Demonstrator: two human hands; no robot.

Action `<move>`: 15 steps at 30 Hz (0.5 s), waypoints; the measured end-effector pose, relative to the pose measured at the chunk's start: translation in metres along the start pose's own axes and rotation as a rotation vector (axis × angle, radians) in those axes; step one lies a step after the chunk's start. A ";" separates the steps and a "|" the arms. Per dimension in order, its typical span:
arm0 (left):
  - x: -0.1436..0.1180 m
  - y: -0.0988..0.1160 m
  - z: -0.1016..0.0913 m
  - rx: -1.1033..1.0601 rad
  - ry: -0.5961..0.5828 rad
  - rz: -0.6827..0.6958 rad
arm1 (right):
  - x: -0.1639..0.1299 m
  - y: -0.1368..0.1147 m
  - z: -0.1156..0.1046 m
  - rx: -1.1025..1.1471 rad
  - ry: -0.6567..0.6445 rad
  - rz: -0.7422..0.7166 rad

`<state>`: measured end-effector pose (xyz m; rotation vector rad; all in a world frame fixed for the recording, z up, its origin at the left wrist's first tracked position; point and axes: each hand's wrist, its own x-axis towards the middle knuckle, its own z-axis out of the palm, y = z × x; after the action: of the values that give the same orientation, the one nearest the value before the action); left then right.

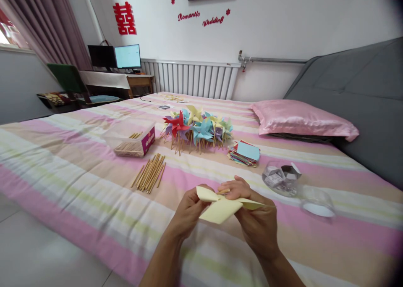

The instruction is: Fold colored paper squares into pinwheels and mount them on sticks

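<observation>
— What do the hands have hold of?

— A pale yellow folded paper (220, 207), held above the bed's (78, 169) near edge. The left hand (189, 211) is closed on its left flap; the right hand (255, 219) pinches its middle and right side, fingers curled shut.

— And on the bed?

— A loose row of wooden sticks (150, 172) lies just beyond the hands, to the left. A heap of finished pinwheels (197, 127) stands toward the middle, a stack of coloured paper squares (244, 153) to its right, a clear box (132, 138) to its left. A pink pillow (299, 119) rests by the far right edge.
</observation>
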<state>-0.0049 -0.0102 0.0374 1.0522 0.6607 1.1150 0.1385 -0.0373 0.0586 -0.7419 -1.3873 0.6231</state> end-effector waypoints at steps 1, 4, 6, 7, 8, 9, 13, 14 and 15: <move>0.000 0.000 0.000 0.006 0.004 -0.001 | 0.000 0.000 0.000 -0.002 0.003 0.003; 0.001 -0.002 -0.001 0.027 0.012 0.010 | 0.000 0.000 0.001 -0.015 0.015 0.002; 0.001 -0.005 -0.003 0.029 0.007 0.027 | 0.000 -0.001 0.001 -0.013 0.019 -0.004; 0.002 -0.006 -0.004 0.024 0.002 0.036 | 0.001 -0.001 0.002 -0.001 0.018 -0.009; 0.002 -0.007 -0.005 0.017 -0.003 0.044 | 0.001 -0.001 0.002 0.016 0.018 -0.016; 0.002 -0.008 -0.005 0.011 -0.008 0.050 | 0.001 0.000 0.002 0.032 0.019 -0.023; 0.002 -0.007 -0.005 -0.004 -0.008 0.042 | 0.001 0.000 0.003 0.050 0.022 -0.039; 0.002 -0.007 -0.004 -0.007 -0.005 0.036 | 0.001 0.001 0.003 0.049 0.020 -0.041; 0.001 -0.006 -0.004 -0.011 -0.004 0.031 | 0.001 0.001 0.002 0.052 0.015 -0.041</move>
<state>-0.0053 -0.0081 0.0309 1.0581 0.6361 1.1417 0.1363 -0.0361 0.0584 -0.6732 -1.3641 0.6180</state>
